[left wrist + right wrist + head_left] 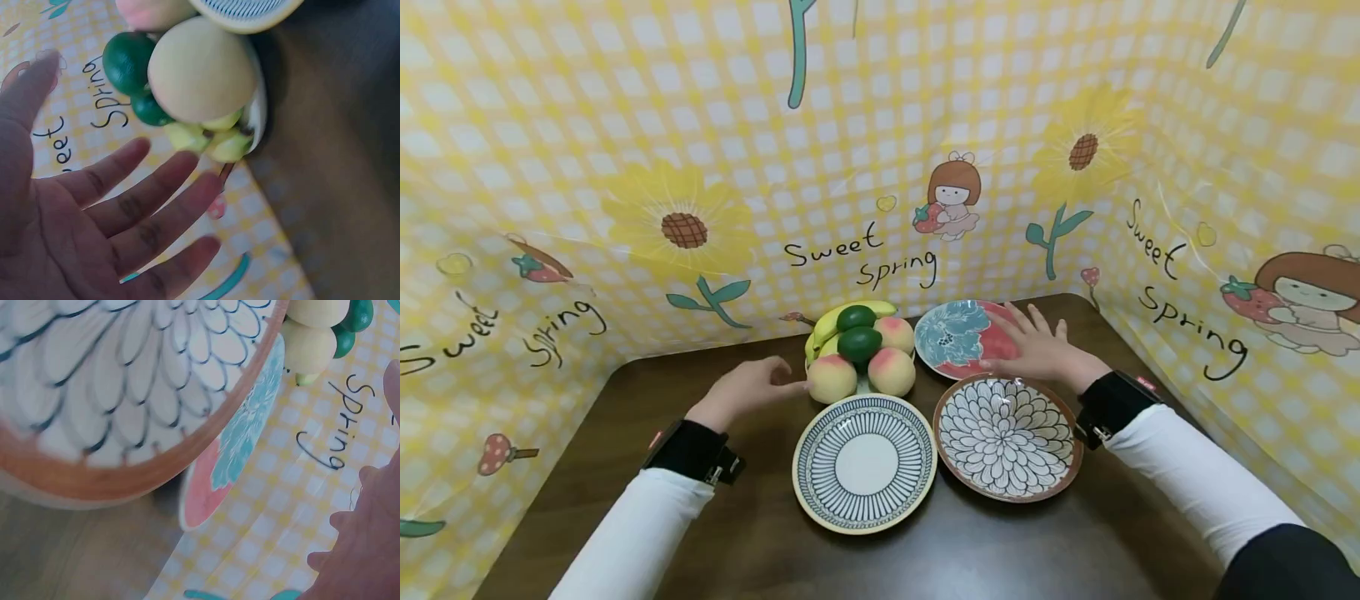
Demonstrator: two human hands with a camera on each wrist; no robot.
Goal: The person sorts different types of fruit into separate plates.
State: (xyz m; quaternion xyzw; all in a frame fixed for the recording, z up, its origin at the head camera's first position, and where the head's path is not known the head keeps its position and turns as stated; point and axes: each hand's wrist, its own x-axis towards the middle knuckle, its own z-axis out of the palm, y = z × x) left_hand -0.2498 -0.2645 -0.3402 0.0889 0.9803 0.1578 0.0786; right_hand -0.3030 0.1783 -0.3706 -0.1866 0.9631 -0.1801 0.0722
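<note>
My left hand is beside the fruit, its fingers relaxed and spread, with its fingertips near the front left peach. In the left wrist view its palm faces the camera and holds nothing. The fruit is heaped in a pale dish: three peaches, yellow bananas and two dark green oval fruits. Over the right part of a red plate with a blue flower, my right hand has its fingers spread and grips nothing.
In front of the fruit lies a plate with blue radiating stripes. Right of it, a brown-rimmed dish with a petal pattern overlaps the red plate in view. A yellow checked cloth rises behind the dark wooden table.
</note>
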